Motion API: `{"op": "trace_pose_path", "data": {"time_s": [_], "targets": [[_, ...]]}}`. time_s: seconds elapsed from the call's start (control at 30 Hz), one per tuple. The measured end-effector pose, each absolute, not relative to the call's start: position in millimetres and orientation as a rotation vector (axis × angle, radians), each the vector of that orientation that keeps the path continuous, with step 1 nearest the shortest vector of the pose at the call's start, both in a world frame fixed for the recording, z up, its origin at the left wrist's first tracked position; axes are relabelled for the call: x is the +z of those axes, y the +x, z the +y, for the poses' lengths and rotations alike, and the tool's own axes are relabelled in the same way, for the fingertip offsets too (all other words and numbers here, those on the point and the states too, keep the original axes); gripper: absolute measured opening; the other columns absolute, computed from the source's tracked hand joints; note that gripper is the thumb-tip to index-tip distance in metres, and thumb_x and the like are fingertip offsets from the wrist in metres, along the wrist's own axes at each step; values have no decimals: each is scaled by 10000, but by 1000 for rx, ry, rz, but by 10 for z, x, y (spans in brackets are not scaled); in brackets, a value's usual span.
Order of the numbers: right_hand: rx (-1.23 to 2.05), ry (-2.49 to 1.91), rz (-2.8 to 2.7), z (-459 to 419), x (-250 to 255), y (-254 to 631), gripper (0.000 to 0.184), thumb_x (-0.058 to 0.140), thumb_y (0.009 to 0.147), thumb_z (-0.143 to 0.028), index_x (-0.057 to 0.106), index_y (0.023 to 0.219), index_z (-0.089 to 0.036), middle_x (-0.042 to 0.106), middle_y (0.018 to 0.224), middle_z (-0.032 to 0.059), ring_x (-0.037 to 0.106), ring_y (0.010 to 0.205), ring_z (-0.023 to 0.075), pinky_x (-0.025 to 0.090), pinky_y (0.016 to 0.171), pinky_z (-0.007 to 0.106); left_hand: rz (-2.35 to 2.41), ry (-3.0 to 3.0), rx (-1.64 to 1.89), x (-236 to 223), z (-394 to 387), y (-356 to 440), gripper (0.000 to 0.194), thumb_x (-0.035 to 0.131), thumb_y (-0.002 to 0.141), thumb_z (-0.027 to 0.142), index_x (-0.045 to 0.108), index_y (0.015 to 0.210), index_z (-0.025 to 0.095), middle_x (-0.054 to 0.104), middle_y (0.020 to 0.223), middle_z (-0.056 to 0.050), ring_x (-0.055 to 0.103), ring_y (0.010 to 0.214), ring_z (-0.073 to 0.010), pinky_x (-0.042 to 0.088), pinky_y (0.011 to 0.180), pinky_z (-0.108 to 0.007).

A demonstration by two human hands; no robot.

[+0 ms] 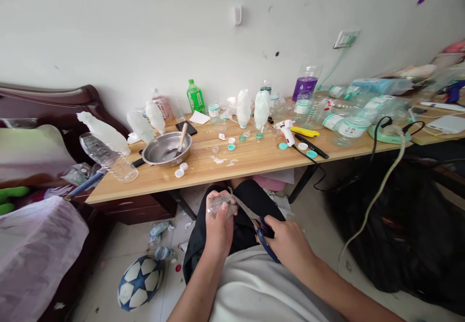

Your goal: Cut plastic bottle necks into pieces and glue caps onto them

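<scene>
My left hand is closed around a clear plastic piece, which looks like part of a cut bottle, held above my lap. In my right hand is a pair of scissors with dark blue handles. Their blades point up and left, and the tips reach the edge of the plastic beside my left fingers. Whether the blades are closed on the plastic I cannot tell. Both hands are in front of the wooden table, below its near edge.
On the table stand a metal bowl, white-coated bottles, a glue gun, a yellow cutter and loose caps. Clear bottles crowd the right. A ball lies on the floor; a cable hangs at right.
</scene>
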State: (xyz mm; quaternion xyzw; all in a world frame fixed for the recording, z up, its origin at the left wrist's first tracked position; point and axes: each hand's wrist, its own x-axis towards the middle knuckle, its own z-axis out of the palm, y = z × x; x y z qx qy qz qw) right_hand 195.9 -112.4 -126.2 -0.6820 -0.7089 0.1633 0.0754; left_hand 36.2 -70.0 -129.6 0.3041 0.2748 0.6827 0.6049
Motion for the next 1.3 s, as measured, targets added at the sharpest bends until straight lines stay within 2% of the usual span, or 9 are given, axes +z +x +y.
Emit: {"op": "trace_pose_path", "data": {"time_s": [0.27,0.4,0.53,0.73,0.83,0.93,1.07,1.17,1.3], "targets": [[592,-1871,-2288,-1098,-1291,2050,230,500,954,-387,531,805,-215,721,750,67,691,712,244,256,558,282,627,612,1511,-1301,-739,322,304,713,792,266,500,1008,263,589,924,-11,587,769,-133,452,595,-235],[736,-1853,-2365,-1109,-1246,2134,183,470,970,-345,495,861,-200,699,775,92,679,738,250,302,571,278,696,532,1403,-1320,-779,344,255,681,818,305,511,1000,250,621,833,-2,602,714,-147,436,559,-242],[805,-1836,-2373,-1151,-1230,2223,119,436,975,-289,471,906,-199,679,805,89,657,738,224,346,598,269,794,475,1278,-1326,-832,399,219,617,858,381,564,820,172,614,724,-20,580,647,-139,421,526,-236],[889,-1850,-2351,-1194,-1160,2249,139,440,971,-309,456,888,-199,663,810,89,633,691,196,377,603,262,757,316,1155,-1311,-867,423,260,664,833,381,607,796,130,622,766,-38,603,657,-136,423,509,-216],[876,-1857,-2306,-1186,-1215,2250,182,450,973,-365,460,890,-203,676,838,92,643,720,197,374,602,257,725,251,1112,-1302,-877,407,239,671,839,374,602,930,164,618,761,-28,610,627,-139,409,489,-205],[772,-1859,-2268,-1170,-1318,2265,167,493,951,-360,482,881,-209,698,842,75,657,721,190,340,578,245,694,239,1072,-1293,-887,388,319,649,860,378,541,1142,274,617,766,-15,611,607,-143,378,456,-183],[668,-1930,-2247,-1161,-1368,2300,124,591,873,-301,522,810,-219,713,773,66,668,693,225,249,547,263,649,219,1007,-1307,-873,348,215,634,868,399,562,971,225,614,787,-38,592,589,-126,335,415,-154],[621,-1969,-2236,-1154,-1358,2331,162,628,833,-273,516,728,-224,683,664,55,658,657,245,197,538,279,599,188,956,-1332,-852,314,254,620,872,434,575,889,184,614,818,-64,596,618,-133,332,409,-155],[618,-1922,-2156,-1156,-1365,2397,257,517,919,-394,486,720,-234,650,649,27,627,633,206,267,546,270,544,166,972,-1349,-860,284,301,686,825,440,603,942,176,638,935,-99,632,735,-169,404,486,-179]]}}
